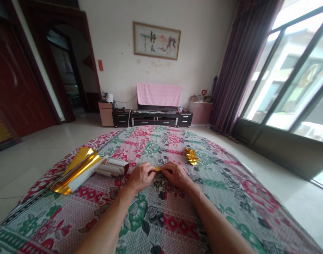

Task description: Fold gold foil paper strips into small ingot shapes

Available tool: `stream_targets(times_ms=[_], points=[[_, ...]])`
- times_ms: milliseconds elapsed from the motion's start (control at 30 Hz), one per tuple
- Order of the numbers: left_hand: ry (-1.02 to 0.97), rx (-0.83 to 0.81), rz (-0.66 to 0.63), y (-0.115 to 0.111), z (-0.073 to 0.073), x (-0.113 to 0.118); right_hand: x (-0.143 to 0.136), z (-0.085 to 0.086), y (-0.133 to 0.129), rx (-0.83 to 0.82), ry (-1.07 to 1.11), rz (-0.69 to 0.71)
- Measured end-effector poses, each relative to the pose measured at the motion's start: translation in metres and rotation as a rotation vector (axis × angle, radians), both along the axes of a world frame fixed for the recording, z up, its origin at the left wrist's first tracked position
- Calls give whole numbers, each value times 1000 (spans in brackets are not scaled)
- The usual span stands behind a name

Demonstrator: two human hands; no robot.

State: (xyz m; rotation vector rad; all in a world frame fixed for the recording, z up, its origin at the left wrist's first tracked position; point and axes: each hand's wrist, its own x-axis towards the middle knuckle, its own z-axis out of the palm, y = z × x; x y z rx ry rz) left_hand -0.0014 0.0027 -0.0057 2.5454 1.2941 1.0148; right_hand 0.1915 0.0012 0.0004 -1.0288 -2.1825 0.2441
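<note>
A small piece of gold foil paper [158,169] is stretched between my two hands, just above the patterned cloth. My left hand [141,176] pinches its left end, and my right hand [176,174] pinches the other end. Most of the piece is covered by my fingers. Beyond my right hand lies a little heap of folded gold foil pieces [191,156]. To the left of my left hand is a stack of gold foil sheets [82,162], partly rolled, beside several white paper rolls [112,166].
A round table with a red, green and grey floral tablecloth [161,225] fills the foreground. Behind it stands a low black TV cabinet [154,119] with a pink cloth [159,94] over the screen. Large windows [288,77] are on the right, a doorway on the left.
</note>
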Motion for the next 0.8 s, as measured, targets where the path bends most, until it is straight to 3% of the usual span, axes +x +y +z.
stream_targets(times_ms=[300,633,800], points=[[-84,-58,78,7,-2,4,-6,-3,1,2,12,-77],[-15,-102,186,3,6,8,-12,-8,6,-75,81,-236],[33,-69,174,5,2,9,-13,-7,6,-88,80,-250]])
